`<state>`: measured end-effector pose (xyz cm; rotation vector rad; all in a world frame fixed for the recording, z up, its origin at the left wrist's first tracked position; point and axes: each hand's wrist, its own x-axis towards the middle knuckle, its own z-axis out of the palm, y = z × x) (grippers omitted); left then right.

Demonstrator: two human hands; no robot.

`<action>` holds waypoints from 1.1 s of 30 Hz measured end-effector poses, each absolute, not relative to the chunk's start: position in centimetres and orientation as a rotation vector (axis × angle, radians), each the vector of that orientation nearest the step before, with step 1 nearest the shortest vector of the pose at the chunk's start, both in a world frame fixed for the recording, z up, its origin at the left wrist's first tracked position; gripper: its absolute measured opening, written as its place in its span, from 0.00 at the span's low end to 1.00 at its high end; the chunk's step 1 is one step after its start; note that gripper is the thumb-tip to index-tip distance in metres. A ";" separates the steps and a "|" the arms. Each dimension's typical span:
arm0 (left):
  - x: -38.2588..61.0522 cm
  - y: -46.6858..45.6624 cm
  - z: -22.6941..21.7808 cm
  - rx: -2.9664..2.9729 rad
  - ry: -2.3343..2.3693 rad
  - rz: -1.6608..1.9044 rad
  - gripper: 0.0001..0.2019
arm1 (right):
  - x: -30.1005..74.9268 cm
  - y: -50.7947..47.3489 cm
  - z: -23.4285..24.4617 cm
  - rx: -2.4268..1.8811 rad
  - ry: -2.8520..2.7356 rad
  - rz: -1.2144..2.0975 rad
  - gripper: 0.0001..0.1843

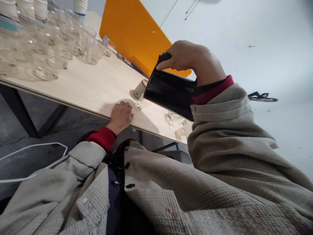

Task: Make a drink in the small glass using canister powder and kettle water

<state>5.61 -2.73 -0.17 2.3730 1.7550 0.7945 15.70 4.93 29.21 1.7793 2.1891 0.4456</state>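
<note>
R hand (188,58) is clamped round the black kettle (171,91), which tips over the tabletop (83,91), mouth just above/beside a small clear cup (140,105). L hand (121,116) rests palm-down at the tabletop edge, fingers curled together; can't tell if anything's under it.

Risks, my guess: too steep a tilt or a wrist slip = spill, poss. onto L hand, bc it's so near the mouth. Contents + temp unknown; can't see if liquid's running. Kettle could also bump the clear cup or the pale cup (140,89) behind; thin, light walls prob. tip easily.

Materials: kettle = smooth, glossy, approx. cylindrical. Pale cup matte w/ a brown rim. Clustered clear cups (91,52) see-through, rounded, dark bits inside. Paper cups (80,8) stacked, w/ coloured bands. Orange panel (137,36) flat, rounded corners. Jacket (156,166) coarse checked weave.
</note>
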 end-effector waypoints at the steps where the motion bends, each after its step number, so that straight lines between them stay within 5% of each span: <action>1: 5.6 -2.8 -0.1 2.372 1.756 0.789 0.17 | 15.6 5.0 29.2 1.760 2.185 0.472 0.23; 18: 5.3 -2.3 -0.2 2.387 1.769 0.775 0.18 | 16.9 4.8 28.6 1.763 2.308 0.569 0.26; 33: 3.9 0.1 -0.9 2.381 1.852 0.723 0.18 | 28.9 -1.4 24.9 2.786 2.650 0.116 0.16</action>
